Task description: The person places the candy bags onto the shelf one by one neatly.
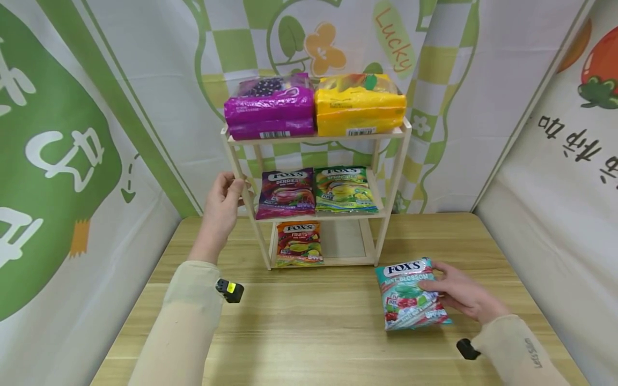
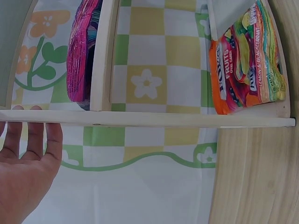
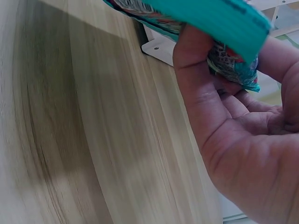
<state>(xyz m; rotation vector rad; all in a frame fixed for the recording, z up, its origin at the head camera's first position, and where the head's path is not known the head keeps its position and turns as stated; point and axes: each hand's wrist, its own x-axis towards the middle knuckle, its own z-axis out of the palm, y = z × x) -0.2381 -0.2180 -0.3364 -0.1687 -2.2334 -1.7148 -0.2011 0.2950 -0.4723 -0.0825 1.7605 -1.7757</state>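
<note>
A teal Fox's mint candy bag [image 1: 410,294] is held by my right hand [image 1: 461,292], thumb on its front, to the right of a small wooden shelf rack [image 1: 318,217]. In the right wrist view my fingers and thumb pinch the bag's edge [image 3: 219,23]. My left hand [image 1: 224,198] grips the rack's left upright [image 2: 154,119], the fingers passing behind it. On the middle tier lie a purple berries bag [image 1: 286,194] and a green spring tea bag [image 1: 344,190]. An orange fruits bag [image 1: 299,244] lies at the left of the bottom tier.
Two larger bags, one purple [image 1: 270,110] and one yellow [image 1: 361,107], sit on the top tier. The rack stands at the back of a wooden table [image 1: 299,332]. Printed fabric walls [image 1: 159,64] enclose the table at the back and sides.
</note>
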